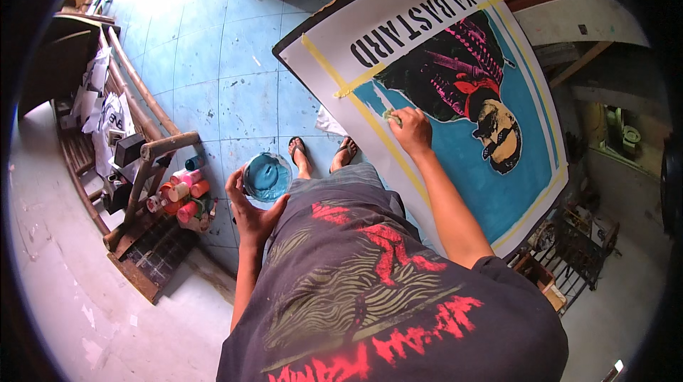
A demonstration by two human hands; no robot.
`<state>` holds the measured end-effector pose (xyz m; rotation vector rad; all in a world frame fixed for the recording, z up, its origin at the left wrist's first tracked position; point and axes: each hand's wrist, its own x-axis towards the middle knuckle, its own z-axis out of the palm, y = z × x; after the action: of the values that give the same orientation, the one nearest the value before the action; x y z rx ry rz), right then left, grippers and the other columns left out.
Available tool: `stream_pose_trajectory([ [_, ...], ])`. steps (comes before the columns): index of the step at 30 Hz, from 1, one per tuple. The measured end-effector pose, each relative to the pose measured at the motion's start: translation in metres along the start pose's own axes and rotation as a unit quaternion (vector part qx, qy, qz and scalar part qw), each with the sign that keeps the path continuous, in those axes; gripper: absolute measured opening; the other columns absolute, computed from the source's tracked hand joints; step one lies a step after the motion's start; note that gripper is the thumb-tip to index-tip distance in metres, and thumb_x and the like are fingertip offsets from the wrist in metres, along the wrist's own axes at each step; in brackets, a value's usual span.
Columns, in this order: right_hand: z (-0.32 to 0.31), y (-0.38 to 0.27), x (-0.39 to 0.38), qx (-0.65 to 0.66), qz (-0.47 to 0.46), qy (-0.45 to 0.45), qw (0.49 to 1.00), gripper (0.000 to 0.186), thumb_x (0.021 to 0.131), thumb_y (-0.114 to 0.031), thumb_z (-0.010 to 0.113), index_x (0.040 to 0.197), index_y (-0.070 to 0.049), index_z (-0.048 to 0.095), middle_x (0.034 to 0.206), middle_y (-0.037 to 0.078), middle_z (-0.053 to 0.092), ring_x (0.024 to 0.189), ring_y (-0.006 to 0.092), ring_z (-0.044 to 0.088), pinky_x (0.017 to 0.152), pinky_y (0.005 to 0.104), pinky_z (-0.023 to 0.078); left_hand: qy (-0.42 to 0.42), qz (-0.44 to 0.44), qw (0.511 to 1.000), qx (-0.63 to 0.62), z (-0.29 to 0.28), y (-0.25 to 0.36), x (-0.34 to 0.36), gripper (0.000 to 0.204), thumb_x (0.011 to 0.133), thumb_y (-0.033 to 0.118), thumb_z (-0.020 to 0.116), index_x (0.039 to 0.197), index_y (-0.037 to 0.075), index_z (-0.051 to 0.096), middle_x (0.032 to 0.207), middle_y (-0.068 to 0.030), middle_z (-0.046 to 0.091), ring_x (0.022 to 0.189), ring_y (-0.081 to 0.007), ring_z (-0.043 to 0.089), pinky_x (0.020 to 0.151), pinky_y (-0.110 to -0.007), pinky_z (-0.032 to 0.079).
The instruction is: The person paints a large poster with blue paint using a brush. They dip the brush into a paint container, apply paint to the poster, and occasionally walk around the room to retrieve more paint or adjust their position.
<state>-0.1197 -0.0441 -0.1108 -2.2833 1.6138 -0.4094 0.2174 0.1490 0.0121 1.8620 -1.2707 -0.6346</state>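
Note:
My left hand [255, 217] is curled round the side of a round clear tub [289, 171] of blue paint [266, 175], held near my waist. Over the large poster [455, 165], my right hand [413, 130] pinches a small pale-green piece that looks like a sponge [392, 118]. That piece meets the poster beside a white, partly streaked patch at the edge of the blue background. A dark-jacketed figure with a red scarf [480, 90] and dark glasses fills the poster's middle. Yellow masking tape [320, 62] borders the picture, with black lettering above it.
Paint bottles [183, 193] in red, orange and pink cluster on the left beside a bamboo frame [171, 144] holding papers. A white cloth [329, 123] lies by my sandalled feet on the blue tiled floor [245, 104]. A metal rack [580, 247] stands beyond the poster's lower right.

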Motion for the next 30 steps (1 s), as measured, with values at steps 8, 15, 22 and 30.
stream_pose_trajectory([
  [8, 0.011, -0.02, 0.065, 0.047, 0.009, 0.059, 0.997, 0.015, 0.081, -0.02, 0.071, 0.09, -0.009, 0.072, 0.092, 0.008, 0.07, 0.085, 0.0312, 0.064, 0.079, 0.0424, 0.051, -0.006, 0.005, 1.0, 0.008, -0.002, 0.004, 0.007, 0.1, 0.062, 0.02, 0.093, 0.137, 0.003, 0.03, 0.13, -0.0196, 0.049, 0.123, -0.0325, 0.053, 0.105, -0.043, 0.043],
  [15, 0.026, -0.013, 0.058, 0.033, 0.02, 0.005, 0.999, 0.018, 0.081, -0.023, 0.073, 0.093, -0.01, 0.072, 0.094, 0.009, 0.07, 0.088, 0.0321, 0.063, 0.08, 0.0428, 0.051, 0.0, 0.0, 1.0, -0.008, -0.003, 0.0, 0.005, 0.099, 0.062, 0.019, 0.092, 0.137, 0.003, 0.03, 0.129, -0.0194, 0.05, 0.122, -0.0323, 0.053, 0.104, -0.042, 0.043],
  [22, 0.02, -0.008, 0.073, 0.075, 0.022, 0.073, 0.994, 0.021, 0.082, -0.023, 0.072, 0.097, -0.008, 0.072, 0.095, 0.011, 0.069, 0.09, 0.0335, 0.063, 0.083, 0.0443, 0.05, 0.001, 0.01, 0.999, 0.034, -0.003, 0.0, 0.007, 0.096, 0.062, 0.011, 0.09, 0.137, 0.007, 0.029, 0.129, -0.0216, 0.053, 0.12, -0.0297, 0.056, 0.102, -0.039, 0.046],
  [30, 0.018, -0.015, 0.092, 0.211, 0.156, 0.042, 0.964, 0.021, 0.083, -0.024, 0.07, 0.089, -0.004, 0.072, 0.09, 0.016, 0.072, 0.084, 0.0332, 0.07, 0.076, 0.0424, 0.054, 0.01, -0.002, 1.0, 0.016, -0.007, -0.007, 0.004, 0.095, 0.064, 0.011, 0.09, 0.137, 0.006, 0.028, 0.128, -0.0206, 0.053, 0.12, -0.0291, 0.055, 0.103, -0.038, 0.045],
])
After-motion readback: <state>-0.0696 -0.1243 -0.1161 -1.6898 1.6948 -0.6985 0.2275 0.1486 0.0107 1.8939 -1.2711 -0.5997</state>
